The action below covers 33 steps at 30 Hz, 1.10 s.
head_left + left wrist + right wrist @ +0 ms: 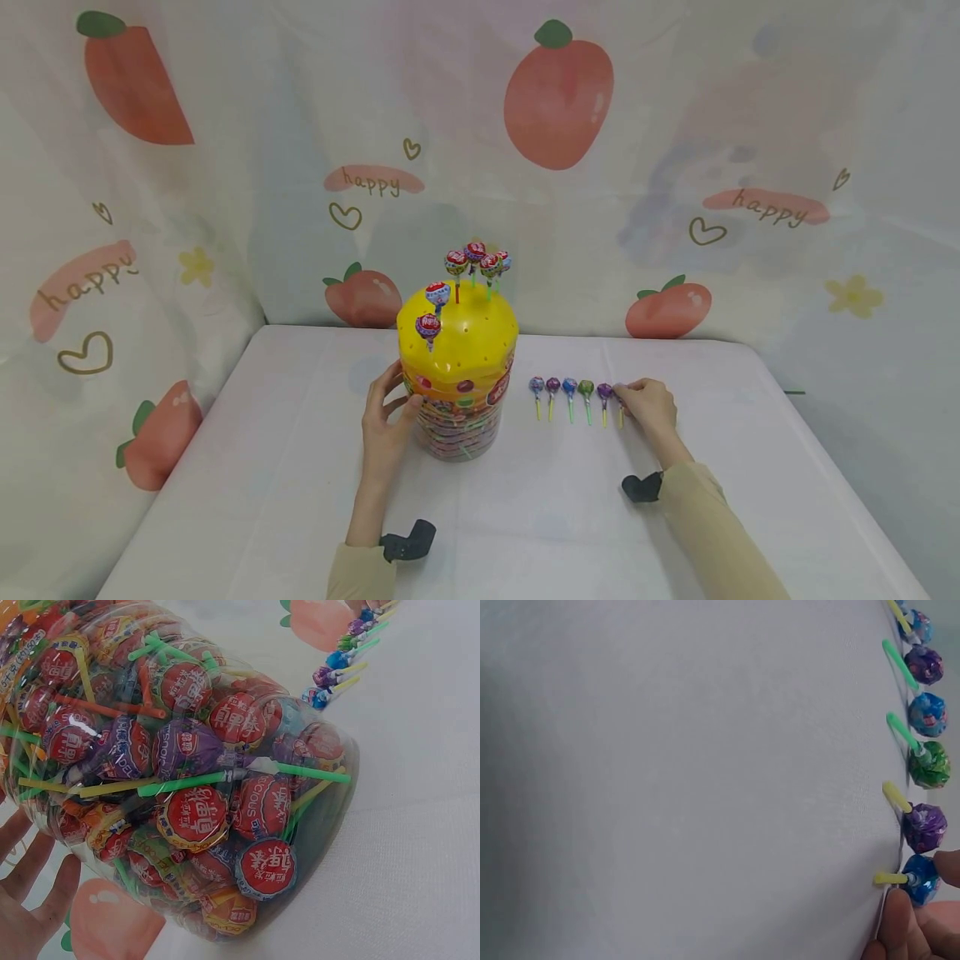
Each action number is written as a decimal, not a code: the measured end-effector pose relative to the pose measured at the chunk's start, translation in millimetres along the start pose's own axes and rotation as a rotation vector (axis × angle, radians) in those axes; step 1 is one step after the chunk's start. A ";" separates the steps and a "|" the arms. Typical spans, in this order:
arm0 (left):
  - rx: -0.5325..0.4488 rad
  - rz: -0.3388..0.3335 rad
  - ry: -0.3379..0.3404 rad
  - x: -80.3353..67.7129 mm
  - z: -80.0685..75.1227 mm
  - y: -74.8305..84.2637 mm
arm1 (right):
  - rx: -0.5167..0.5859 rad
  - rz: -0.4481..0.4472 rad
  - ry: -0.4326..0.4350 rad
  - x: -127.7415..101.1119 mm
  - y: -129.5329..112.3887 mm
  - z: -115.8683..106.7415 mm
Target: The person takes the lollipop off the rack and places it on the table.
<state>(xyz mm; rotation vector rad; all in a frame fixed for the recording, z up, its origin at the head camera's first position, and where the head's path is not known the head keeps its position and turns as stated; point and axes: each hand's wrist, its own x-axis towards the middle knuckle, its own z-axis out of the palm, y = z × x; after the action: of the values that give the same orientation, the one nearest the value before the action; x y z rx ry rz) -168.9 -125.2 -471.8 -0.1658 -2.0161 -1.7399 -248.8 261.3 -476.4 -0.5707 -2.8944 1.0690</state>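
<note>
A clear plastic jar [247, 787] filled with wrapped lollipops stands on the table under a yellow lid [465, 325]. Several lollipops [456, 263] stick upright out of holes in that lid. My left hand [390, 412] holds the jar's left side, fingers and thumb curved about it; its spread fingers show at the lower left of the left wrist view. To the jar's right, several lollipops [570, 387] lie in a row, sticks toward me. At the row's right end my right hand [651, 408] pinches the head of a blue lollipop [921, 880] with a yellow stick.
White cloth covers the table [540, 517]. A fruit-printed curtain [480, 100] hangs behind it and along the sides. Dark straps with a camera piece [408, 542] sit on both wrists. The tall jar stands left of the row.
</note>
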 end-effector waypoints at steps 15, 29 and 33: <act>0.015 0.001 0.007 0.3 0.4 1.2 | 0.018 0.003 0.014 0.0 1.3 -2.3; -0.011 -0.023 0.000 -0.2 0.2 1.6 | 0.082 -0.060 0.088 -8.5 -15.1 -14.0; -0.007 -0.038 0.002 -0.2 0.4 1.6 | 0.103 -0.099 0.102 -14.6 -26.3 -19.1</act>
<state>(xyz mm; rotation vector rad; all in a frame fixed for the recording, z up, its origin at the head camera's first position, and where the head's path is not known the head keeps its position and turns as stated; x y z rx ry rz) -168.2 -124.5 -470.4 -0.1285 -2.0245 -1.7694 -241.5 250.0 -443.5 -0.4590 -2.7301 1.1323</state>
